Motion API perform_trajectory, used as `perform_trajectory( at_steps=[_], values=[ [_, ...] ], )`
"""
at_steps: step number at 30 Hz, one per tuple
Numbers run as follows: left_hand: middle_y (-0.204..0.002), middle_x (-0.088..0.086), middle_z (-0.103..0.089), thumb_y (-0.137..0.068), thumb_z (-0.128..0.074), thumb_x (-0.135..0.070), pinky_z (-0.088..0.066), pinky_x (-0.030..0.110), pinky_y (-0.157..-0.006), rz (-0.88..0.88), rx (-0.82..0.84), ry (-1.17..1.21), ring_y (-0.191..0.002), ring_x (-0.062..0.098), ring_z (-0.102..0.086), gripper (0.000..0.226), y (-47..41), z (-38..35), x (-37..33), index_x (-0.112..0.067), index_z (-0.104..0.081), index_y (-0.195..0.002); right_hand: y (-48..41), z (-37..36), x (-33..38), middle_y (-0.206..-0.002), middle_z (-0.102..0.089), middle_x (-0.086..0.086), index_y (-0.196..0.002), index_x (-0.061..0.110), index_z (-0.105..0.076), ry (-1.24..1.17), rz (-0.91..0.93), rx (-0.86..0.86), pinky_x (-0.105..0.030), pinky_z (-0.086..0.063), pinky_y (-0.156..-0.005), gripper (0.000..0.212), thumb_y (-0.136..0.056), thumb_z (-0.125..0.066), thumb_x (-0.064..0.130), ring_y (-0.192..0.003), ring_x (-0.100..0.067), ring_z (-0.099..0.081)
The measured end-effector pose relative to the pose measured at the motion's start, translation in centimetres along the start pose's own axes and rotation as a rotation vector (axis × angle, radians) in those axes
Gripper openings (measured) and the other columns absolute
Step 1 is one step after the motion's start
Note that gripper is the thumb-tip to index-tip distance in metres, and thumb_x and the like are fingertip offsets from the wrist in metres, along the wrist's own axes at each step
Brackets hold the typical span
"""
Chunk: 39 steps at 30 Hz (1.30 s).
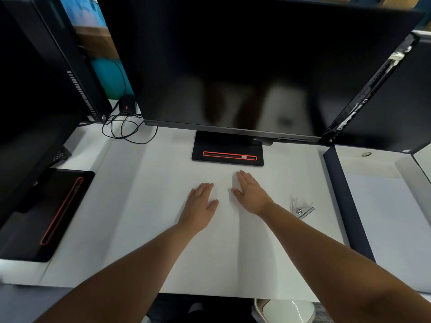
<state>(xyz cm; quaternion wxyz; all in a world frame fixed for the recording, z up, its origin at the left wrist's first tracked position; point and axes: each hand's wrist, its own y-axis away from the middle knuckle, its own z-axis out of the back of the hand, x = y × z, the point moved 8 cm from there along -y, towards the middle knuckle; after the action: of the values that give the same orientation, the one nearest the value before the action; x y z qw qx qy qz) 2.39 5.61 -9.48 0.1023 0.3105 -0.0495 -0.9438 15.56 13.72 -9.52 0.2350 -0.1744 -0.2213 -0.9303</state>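
Fingers (205,188): straight and close together on both hands, palms down; nothing is held or pinched.
Left hand (200,206): laid flat on the white desk top (151,229), lower centre of the frame, fingertips aimed up-frame.
Right hand (250,194): laid flat just beside the left and slightly higher in the frame; the thumbs are turned toward each other, with a narrow strip of desk between them.
Screw bag (302,208): a small clear packet with metal screws in it, lying on the desk right of centre. It is near the right wrist but not touched, and the right hand is by far the nearer.
Second base (46,213): a black plate with a red-edged slot at the lower left, well apart from the left hand.
Stand base (210,142): a black plate with a red-outlined slot, directly up-frame of the fingertips and parted from them by bare desk. Its long axis runs left to right, crosswise to the fingers.
Nearer hand: the right fingertips are closer to the base's front edge than the left.
Deciding relation: a straight reach up-frame would probably bring both hands onto the base; for the bag, a sideways move to the right would be called for.
Monitor (233,66): dark screen carried above the base, filling the upper centre.
Cable (123,130): black loops on the desk by the monitor's lower left corner.
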Motion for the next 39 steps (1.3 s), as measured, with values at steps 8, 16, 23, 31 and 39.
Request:
perform_trajectory(
  at_steps=[8, 16, 23, 31, 39],
  values=[
    [-0.155, 0.002, -0.029, -0.099, -0.042, -0.024, -0.018, 0.029, -0.119, 0.027, 0.000, 0.032, -0.144, 0.017, -0.024, 0.052, -0.1, 0.4, 0.7, -0.014, -0.029, -0.148, 3.3, -1.3, 0.9, -0.156, -0.026, 0.001, -0.147, 0.017, -0.029, -0.154, 0.125, 0.013, -0.024, -0.009, -0.116, 0.045, -0.102, -0.031, 0.020, -0.146, -0.017, -0.018],
    [-0.162, 0.006, -0.002, -0.100, -0.033, -0.032, 0.006, 0.037, -0.120, 0.125, 0.029, -0.183, -0.149, 0.017, 0.004, 0.061, -0.7, 0.6, 1.6, -0.009, -0.011, -0.152, 2.9, -0.7, -0.4, -0.150, -0.039, -0.003, -0.143, 0.015, -0.035, -0.255, 0.031, -0.094, -0.033, -0.026, -0.116, 0.045, -0.099, -0.037, 0.016, -0.138, -0.021, -0.036],
    [-0.162, -0.003, -0.003, -0.103, -0.028, -0.032, 0.010, 0.031, -0.119, -0.088, 0.276, -0.108, -0.148, 0.007, 0.003, 0.054, -0.3, -1.7, -1.3, -0.017, -0.012, -0.153, 2.6, -0.8, 0.4, -0.153, -0.032, -0.005, -0.146, 0.012, -0.031, -0.200, 0.039, -0.089, -0.028, -0.019, -0.118, 0.046, -0.100, -0.035, 0.012, -0.142, -0.020, -0.029],
    [-0.162, 0.002, -0.001, -0.103, -0.026, -0.032, 0.009, 0.035, -0.120, -0.012, 0.192, -0.128, -0.149, 0.013, 0.005, 0.055, -1.3, -0.9, 0.3, -0.012, -0.013, -0.153, 3.1, -0.5, -1.3, -0.148, -0.039, -0.009, -0.142, 0.009, -0.035, -0.160, 0.021, -0.161, -0.037, -0.029, -0.114, 0.046, -0.097, -0.036, 0.008, -0.138, -0.027, -0.034],
    [-0.143, 0.001, -0.049, -0.100, -0.042, -0.014, -0.027, 0.027, -0.115, -0.010, 0.034, 0.403, -0.136, 0.016, -0.041, 0.038, -0.7, 1.1, 0.4, -0.015, -0.050, -0.137, 4.7, -1.9, 2.4, -0.156, -0.026, -0.006, -0.148, 0.011, -0.021, -0.002, 0.178, -0.129, -0.036, -0.012, -0.120, 0.055, -0.099, -0.036, 0.032, -0.145, -0.022, -0.020]
  ],
)
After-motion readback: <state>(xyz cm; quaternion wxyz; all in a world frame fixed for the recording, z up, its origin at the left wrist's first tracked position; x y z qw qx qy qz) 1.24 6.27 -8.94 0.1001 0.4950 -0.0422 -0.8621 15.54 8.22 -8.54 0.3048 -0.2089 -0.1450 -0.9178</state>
